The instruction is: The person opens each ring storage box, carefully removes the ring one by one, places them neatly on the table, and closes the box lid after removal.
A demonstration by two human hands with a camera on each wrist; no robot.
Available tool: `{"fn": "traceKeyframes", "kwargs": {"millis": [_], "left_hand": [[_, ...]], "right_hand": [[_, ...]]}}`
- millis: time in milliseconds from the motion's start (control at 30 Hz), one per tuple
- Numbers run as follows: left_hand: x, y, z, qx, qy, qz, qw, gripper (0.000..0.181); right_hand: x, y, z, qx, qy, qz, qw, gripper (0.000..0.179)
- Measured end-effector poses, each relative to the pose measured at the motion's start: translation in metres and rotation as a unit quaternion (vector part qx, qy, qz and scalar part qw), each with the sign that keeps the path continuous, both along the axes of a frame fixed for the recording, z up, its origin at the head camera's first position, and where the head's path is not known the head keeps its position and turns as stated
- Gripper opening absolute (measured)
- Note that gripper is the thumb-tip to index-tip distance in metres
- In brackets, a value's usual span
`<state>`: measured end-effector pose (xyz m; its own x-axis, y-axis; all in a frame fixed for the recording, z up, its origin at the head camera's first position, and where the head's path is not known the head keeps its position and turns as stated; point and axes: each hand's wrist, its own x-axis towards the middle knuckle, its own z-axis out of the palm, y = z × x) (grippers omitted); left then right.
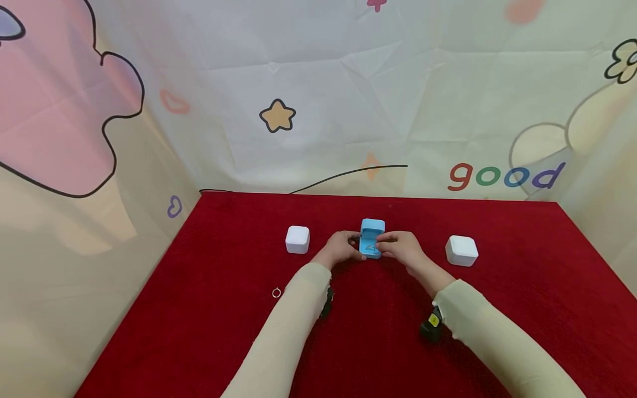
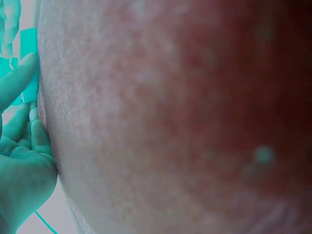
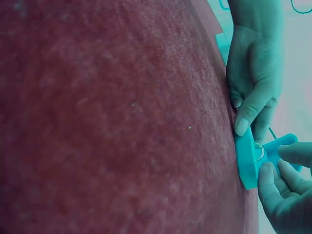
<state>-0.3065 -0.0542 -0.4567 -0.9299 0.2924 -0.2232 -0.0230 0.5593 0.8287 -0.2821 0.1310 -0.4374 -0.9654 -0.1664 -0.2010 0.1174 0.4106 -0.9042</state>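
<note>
A light blue ring box point(image 1: 371, 225) stands with its lid up near the middle of the red-covered table. Inside its base sits a ring point(image 3: 260, 152), standing in the slot. My left hand point(image 1: 342, 247) grips the box from the left side, thumb at the front corner and fingers farther back. On the other side, my right hand point(image 1: 402, 247) has its thumb and fingers at the box's right edge, close to the ring but apart from it in the right wrist view. The left wrist view shows only part of the left hand point(image 2: 24, 180) beside the box.
White boxes with rounded corners stand to the left point(image 1: 297, 240) and right point(image 1: 461, 251) of the hands. Another ring point(image 1: 276, 293) lies on the red cloth point(image 1: 199, 331) beside the left forearm. A printed curtain point(image 1: 318, 83) hangs behind the table's far edge.
</note>
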Motion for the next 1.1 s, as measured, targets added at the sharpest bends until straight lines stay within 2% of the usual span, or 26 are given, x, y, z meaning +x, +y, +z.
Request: {"fn": "traceKeyframes", "kwargs": {"millis": [267, 433, 600, 900, 1100], "left_hand": [[-0.001, 0.001, -0.001, -0.001, -0.003, 0.002, 1.0, 0.061], [-0.002, 0.001, -0.001, 0.005, -0.003, 0.003, 1.0, 0.061], [-0.001, 0.001, -0.001, 0.005, -0.003, 0.001, 1.0, 0.061], [-0.001, 0.001, -0.002, 0.002, 0.0, -0.001, 1.0, 0.061], [-0.002, 0.001, -0.001, 0.001, 0.001, -0.002, 1.0, 0.061]], "right_hand": [[-0.003, -0.003, -0.002, 0.047, 0.004, 0.008, 0.9989, 0.04], [-0.006, -0.003, -0.004, 0.092, 0.025, 0.014, 0.9953, 0.036], [-0.008, -0.003, -0.008, 0.114, 0.043, 0.015, 0.9925, 0.032], [-0.009, -0.007, -0.013, 0.159, 0.111, 0.015, 0.9808, 0.023], [-0.009, -0.008, -0.014, 0.175, 0.128, 0.016, 0.9762, 0.019]]}}
